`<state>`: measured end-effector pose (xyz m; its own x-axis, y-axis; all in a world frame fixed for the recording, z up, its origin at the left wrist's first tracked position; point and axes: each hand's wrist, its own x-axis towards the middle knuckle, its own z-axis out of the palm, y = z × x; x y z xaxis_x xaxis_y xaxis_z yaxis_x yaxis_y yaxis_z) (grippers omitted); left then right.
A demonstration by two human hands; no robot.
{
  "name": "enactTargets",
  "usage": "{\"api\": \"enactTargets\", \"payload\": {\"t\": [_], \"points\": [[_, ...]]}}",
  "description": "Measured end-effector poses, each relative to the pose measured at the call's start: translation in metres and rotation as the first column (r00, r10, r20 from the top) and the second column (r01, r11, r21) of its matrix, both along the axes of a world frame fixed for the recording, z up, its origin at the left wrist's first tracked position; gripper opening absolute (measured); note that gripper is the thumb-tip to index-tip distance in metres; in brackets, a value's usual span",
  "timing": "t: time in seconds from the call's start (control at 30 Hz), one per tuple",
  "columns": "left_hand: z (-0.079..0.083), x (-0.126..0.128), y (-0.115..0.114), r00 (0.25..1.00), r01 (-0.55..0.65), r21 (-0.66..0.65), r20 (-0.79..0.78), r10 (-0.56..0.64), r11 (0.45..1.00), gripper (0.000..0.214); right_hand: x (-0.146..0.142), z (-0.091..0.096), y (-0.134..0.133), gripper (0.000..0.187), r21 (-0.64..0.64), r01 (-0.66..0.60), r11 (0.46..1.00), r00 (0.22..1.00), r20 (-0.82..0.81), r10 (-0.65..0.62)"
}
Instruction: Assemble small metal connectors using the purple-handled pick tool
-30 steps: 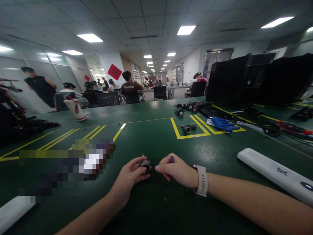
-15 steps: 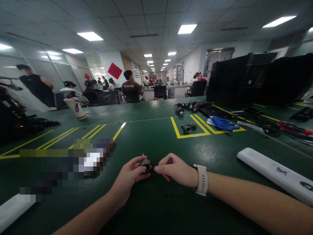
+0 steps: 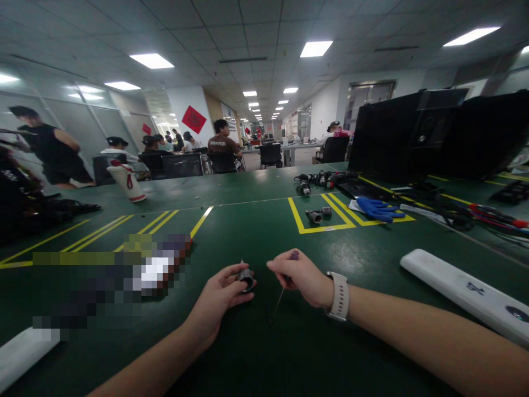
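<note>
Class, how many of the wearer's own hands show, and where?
2: the left hand, left of centre, holds a grey metal part; the right hand, right of centre, grips a purple-handled tool. Both show clearly.

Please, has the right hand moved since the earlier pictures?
Yes, the right hand is slightly higher and further right in view, closer to the blue glove, which stayed put.

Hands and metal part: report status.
Left hand gripping hollow metal part. Right hand gripping purple-handled tool, shaft angled down; hands apart. Metal fittings, blue glove farther back.
</note>
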<state>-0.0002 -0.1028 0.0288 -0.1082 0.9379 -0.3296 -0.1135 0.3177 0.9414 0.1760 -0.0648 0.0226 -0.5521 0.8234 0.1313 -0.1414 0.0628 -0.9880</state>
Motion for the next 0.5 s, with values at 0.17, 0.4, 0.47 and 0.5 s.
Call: {"api": "enactTargets", "payload": {"t": [0.17, 0.4, 0.47, 0.5], "points": [[0.0016, 0.0007, 0.0002, 1.0, 0.01, -0.004, 0.014, -0.01, 1.0, 0.04, -0.0005, 0.0003, -0.0039, 0.043, 0.106, -0.036, 0.994, 0.998, 0.058, 0.03], [0.0029, 0.0008, -0.0005, 1.0, 0.016, -0.01, 0.014, -0.016, 1.0, 0.042, 0.0009, 0.0012, -0.0048, 0.043, 0.182, -0.096, 0.979, 0.985, 0.157, 0.067], [0.002, 0.0003, -0.0002, 1.0, 0.012, -0.007, 0.025, -0.012, 1.0, 0.042, 0.001, 0.0038, -0.0068, 0.043, 0.196, -0.096, 0.976, 0.979, 0.197, 0.057], [0.0013, 0.0, 0.0001, 0.999, 0.008, -0.002, 0.031, -0.008, 1.0, 0.041, 0.0009, 0.0049, -0.008, 0.043, 0.202, -0.094, 0.975, 0.976, 0.212, 0.05]]}}
